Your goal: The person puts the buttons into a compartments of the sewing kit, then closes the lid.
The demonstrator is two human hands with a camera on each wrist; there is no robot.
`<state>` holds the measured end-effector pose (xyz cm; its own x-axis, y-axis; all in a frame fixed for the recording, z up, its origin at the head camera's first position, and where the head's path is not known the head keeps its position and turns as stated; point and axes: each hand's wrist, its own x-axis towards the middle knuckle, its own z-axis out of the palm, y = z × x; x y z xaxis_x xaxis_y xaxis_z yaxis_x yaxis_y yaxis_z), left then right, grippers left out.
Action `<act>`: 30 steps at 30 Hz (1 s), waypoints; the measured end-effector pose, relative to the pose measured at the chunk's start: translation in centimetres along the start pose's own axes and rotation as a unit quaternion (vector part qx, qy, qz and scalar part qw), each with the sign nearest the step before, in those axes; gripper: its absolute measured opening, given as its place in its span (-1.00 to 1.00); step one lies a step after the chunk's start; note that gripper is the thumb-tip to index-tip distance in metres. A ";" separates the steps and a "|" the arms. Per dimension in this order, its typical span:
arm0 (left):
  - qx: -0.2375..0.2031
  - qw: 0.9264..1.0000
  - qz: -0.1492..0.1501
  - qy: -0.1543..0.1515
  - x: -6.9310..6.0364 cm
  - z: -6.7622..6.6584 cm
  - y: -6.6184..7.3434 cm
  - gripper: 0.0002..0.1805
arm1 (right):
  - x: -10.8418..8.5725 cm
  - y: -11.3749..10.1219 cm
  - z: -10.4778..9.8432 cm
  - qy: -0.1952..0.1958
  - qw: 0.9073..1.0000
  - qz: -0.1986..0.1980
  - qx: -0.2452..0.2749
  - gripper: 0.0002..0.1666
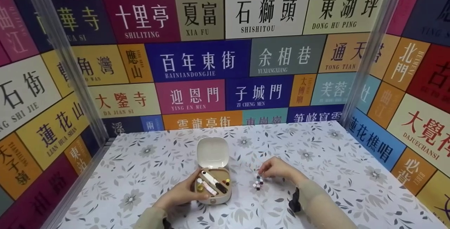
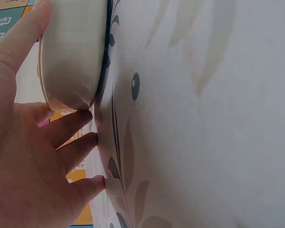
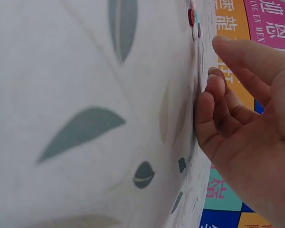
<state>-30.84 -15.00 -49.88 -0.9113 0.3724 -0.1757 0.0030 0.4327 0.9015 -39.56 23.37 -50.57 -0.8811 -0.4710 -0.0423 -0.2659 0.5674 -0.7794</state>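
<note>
A cream sewing box stands on the table with its lid raised at the back. My left hand grips its left side, the thumb at the front and the fingers behind. Inside, white and dark slender pieces lie in the middle, with small round pieces in the side compartments. To the right of the box is a small cluster of coloured buttons. My right hand rests beside this cluster, its fingers loosely bent. In the right wrist view the thumb stands apart from the fingers and nothing shows between them.
A white cloth with grey flowers and leaves covers the table. Walls of coloured name panels rise behind and on both sides, with clear upright posts at the back corners. A dark band sits at the right wrist.
</note>
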 end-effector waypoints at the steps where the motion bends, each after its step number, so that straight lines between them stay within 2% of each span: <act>1: 0.004 1.000 0.001 0.001 0.0 0.0 0.0 0.20 | -0.1 0.0 0.0 -0.003 1.000 0.003 0.000 -0.79; 10: 0.030 0.999 -0.006 0.009 0.2 0.0 0.0 0.24 | -0.3 0.0 0.2 -0.022 1.000 0.011 -0.013 -0.77; 15: 0.024 1.000 -0.009 0.009 0.2 0.0 0.1 0.26 | -0.3 0.0 0.3 -0.020 1.000 0.011 -0.013 -0.75; 23: 0.007 1.000 0.009 -0.001 0.0 0.0 0.1 0.21 | -0.3 0.1 0.5 -0.005 1.000 0.007 -0.029 -0.75; 30: 0.009 1.000 -0.005 0.003 0.2 0.1 -0.1 0.21 | -0.4 0.2 0.5 -0.003 0.999 -0.005 -0.038 -0.75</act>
<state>-30.99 -14.92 -50.01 -0.9136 0.3631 -0.1830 0.0008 0.4517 0.8922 -39.05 23.27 -51.02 -0.8760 -0.4807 -0.0396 -0.3031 0.6126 -0.7300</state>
